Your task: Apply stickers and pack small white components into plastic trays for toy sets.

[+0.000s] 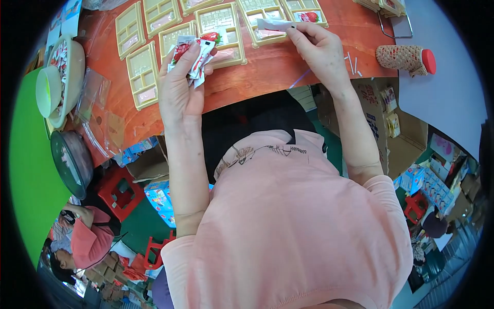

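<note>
The person's left hand (180, 87) is closed around a bunch of small red-and-white sachets (194, 56), thumb and fingers pinching them so that they fan out past the fingertips toward the far side of the table. The bunch stands roughly upright in the grip, its long axis running near to far, over the near edge of a pale yellow compartment tray (221, 33).

The right hand (321, 49) holds a single white sachet (275, 24) pinched between thumb and forefinger. This sachet lies almost level, its long axis left to right, its free end pointing left over another tray (262, 18) in the far row. The two hands are well apart, with the middle tray between them.

Several more trays lie side by side on the orange-red table (267, 69), some compartments already holding a sachet, and they fill most of the far part. The near edge of the table runs just beside both wrists, and a bare strip of tabletop lies between that edge and the trays.

To the left, clear plastic bags (95, 103) lie near a cream bowl (67, 72) of sachets. To the right, near the table edge, rests a bottle in a knitted sleeve with a red cap (406, 57), pointing right, with a few thin white sticks (352, 64) just beside the right hand.
</note>
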`<action>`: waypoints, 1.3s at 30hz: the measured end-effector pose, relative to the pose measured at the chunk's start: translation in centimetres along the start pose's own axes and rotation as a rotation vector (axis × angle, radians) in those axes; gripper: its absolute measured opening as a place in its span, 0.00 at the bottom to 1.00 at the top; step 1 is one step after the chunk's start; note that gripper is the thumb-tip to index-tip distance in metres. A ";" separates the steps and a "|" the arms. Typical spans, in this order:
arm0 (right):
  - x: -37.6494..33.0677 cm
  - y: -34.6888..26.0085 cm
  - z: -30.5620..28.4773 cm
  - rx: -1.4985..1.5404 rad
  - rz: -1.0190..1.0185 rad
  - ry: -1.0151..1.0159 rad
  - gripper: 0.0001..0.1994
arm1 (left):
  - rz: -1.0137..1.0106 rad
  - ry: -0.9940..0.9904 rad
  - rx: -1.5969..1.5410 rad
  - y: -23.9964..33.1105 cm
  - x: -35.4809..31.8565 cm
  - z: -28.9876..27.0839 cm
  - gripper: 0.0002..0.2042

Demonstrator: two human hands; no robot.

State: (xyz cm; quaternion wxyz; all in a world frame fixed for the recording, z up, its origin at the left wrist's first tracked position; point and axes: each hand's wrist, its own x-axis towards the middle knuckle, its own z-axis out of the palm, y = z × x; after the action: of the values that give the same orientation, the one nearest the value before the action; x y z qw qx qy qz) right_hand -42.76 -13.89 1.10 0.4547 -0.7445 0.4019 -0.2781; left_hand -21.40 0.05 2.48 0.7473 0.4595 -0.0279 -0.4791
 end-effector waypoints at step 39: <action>0.0 -3.7 8.3 -0.497 -0.417 -0.120 0.09 | 0.147 0.075 0.045 1.7 -1.7 -5.8 0.15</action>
State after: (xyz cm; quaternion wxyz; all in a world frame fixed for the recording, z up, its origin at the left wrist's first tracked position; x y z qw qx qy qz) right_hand -34.98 -9.16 0.85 0.2151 -0.9140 0.2690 -0.2143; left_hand -18.37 5.38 1.02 0.7704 0.4908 -0.0442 -0.4046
